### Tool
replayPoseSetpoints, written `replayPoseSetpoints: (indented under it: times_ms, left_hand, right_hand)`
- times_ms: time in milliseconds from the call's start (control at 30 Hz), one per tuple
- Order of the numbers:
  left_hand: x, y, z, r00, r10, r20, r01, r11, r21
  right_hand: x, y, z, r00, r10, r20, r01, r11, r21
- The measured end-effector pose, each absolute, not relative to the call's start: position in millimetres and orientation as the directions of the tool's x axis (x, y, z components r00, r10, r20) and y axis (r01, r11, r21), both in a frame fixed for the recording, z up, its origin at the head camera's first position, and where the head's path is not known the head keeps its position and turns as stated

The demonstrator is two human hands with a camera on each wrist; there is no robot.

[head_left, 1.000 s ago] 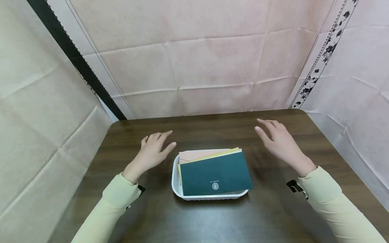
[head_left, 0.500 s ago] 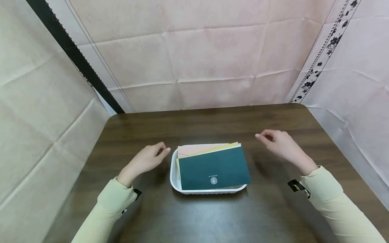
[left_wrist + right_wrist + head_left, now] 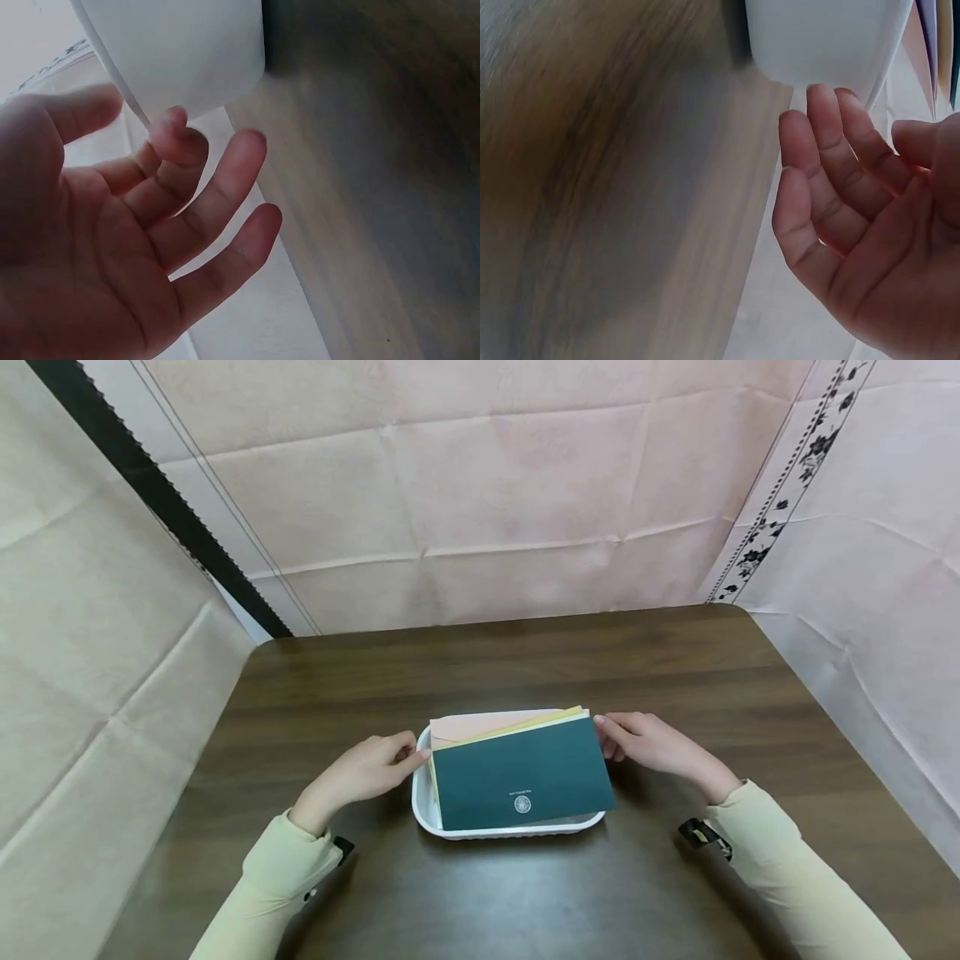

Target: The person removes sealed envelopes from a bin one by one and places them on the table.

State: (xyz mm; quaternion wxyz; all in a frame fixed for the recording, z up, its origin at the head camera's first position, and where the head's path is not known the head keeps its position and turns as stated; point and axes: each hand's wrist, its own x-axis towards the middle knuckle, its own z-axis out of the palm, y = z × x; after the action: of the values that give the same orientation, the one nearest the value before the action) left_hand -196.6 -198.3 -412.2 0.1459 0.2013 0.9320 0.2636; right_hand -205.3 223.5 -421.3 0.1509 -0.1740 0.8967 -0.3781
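A white plastic tray holds a small stack of envelopes. On top lies a dark green envelope with a pale round emblem; a yellow envelope and a pink envelope show behind it. My left hand is at the tray's left end, thumb by the rim and fingers loosely bent beside the outer wall. At the right end, my right hand has its fingers bent near the wall and its thumb by the envelopes' corner. Whether either hand touches the tray is unclear.
The tray stands on a dark wood-grain table. Pale creased cloth hangs behind the table and along both sides. A purple edge shows among the envelopes in the right wrist view.
Both hands have moved inward and slightly down to the tray's two ends, the right hand travelling farther left. Their spread fingers have become more bent. The tray and envelopes keep their arrangement.
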Motion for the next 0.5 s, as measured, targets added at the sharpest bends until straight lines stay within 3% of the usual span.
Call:
replayPoseSetpoints:
  times_ms: [500]
  left_hand:
    - [-194.4, -198.8, -417.0, -0.857, 0.472, -0.209, 0.264, 0.749, 0.608]
  right_hand:
    - [-204.4, 223.5, -424.9, -0.862, -0.49, -0.132, -0.236, 0.617, -0.75]
